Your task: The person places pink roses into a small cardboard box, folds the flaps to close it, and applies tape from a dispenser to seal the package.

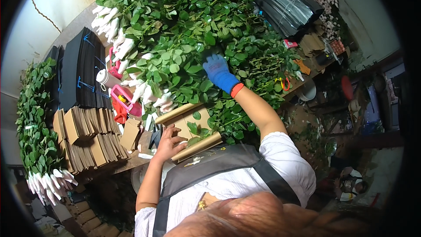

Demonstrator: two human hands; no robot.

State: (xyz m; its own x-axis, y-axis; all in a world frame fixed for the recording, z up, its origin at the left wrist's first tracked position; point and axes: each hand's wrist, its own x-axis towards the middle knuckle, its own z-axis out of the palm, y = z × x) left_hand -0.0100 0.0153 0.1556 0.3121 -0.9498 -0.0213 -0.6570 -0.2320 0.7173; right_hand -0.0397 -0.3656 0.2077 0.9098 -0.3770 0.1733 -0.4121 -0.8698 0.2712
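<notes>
Filling a Trough with Foliage: Apparently an Early Stage

Nearest, the left hand (169, 144) is touching the brown trough (177, 120) at its left end, fingers slightly spread; whether they are clasping anything cannot be told. Few leaves (192, 127) are lying inside. Beyond, the gloved right hand (218, 72) is reaching into leafy stems (180, 57), which are surrounding it; its closure is unclear. This large heap is seemingly awaiting sorting.
</notes>
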